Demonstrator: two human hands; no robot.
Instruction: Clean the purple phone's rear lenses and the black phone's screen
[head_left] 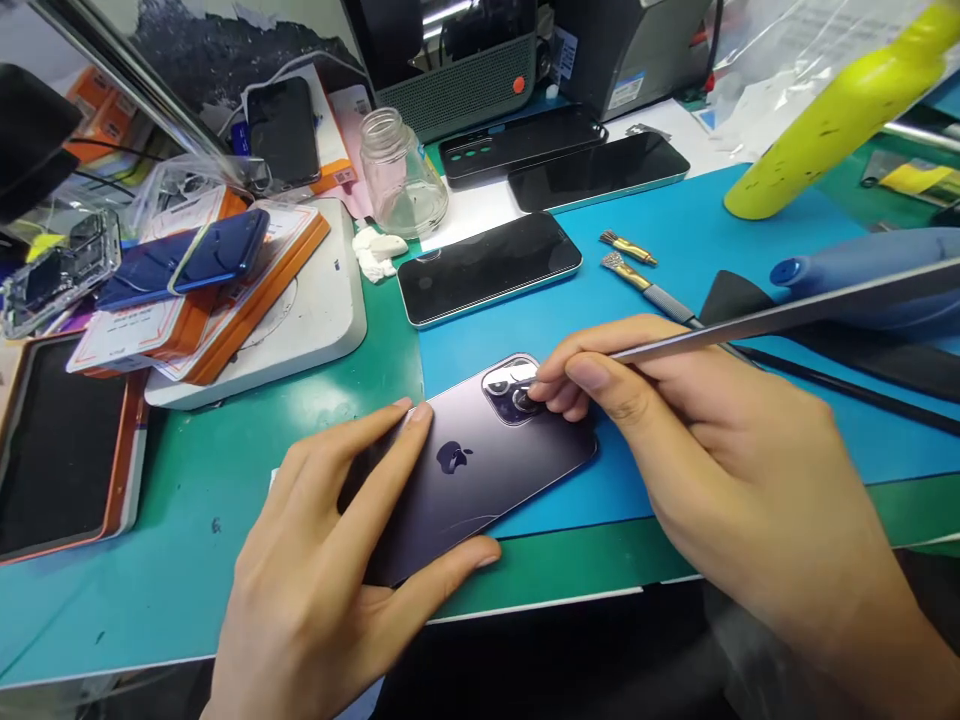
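Head view: your left hand [330, 560] lies flat on the purple phone [465, 470], face down on the surface [225, 470], fingers spread to steady it, while your right hand [705, 450] pinches tweezers [750, 325] at its camera lens [521, 398].

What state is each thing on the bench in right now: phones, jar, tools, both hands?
Dark purple phone: face down, flat on mat.
Left hand: pressing that phone's lower end.
Right hand: pinching thin metal tool, tip at camera lens.
Black-screened phone with pale frame: face up, screen dark.
Clear glass jar: upright, lid off.
Two brass-headed brushes: lying flat, untouched.
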